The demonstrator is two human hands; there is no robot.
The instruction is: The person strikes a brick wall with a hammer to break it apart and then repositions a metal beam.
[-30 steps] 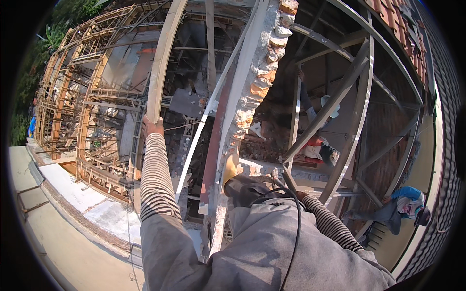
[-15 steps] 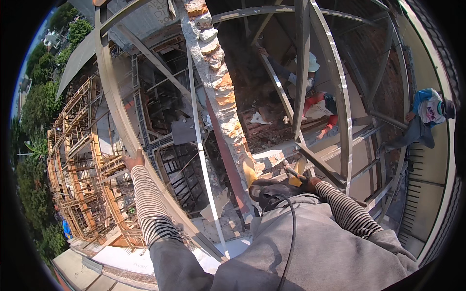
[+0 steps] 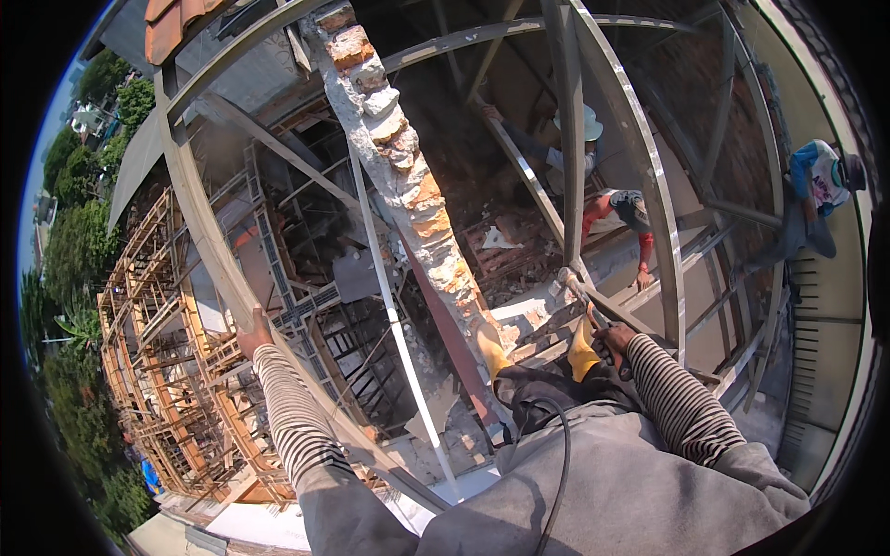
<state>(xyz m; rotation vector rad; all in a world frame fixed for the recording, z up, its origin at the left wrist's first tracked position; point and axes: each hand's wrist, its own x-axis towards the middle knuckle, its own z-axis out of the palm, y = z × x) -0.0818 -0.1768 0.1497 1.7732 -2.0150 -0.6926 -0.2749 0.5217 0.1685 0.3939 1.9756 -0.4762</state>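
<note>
My left hand [image 3: 255, 335] is wrapped over the edge of a long grey metal roof beam [image 3: 215, 246] on the left. In my right hand [image 3: 614, 341] is a hammer [image 3: 584, 298] with a light head and a dark, orange-ended handle. Its head lies close to the foot of an upright metal post [image 3: 572, 139]; whether they touch I cannot tell. My yellow boots [image 3: 582, 352] stand near the lower end of a broken brick wall [image 3: 422, 199], one on either side of a chipped whitish block [image 3: 524, 315].
Open drops with rubble and framing flank the wall. A white pipe [image 3: 397, 334] slants past it. A worker in a pale hat [image 3: 579, 123] and one in red sleeves [image 3: 643, 248] are below. Another person [image 3: 818, 195] is at the right. Wooden scaffolding [image 3: 158, 343] stands left.
My right hand and the hammer have moved forward and right, toward the metal post. My left hand stays on the beam. The red-sleeved worker's arm has shifted.
</note>
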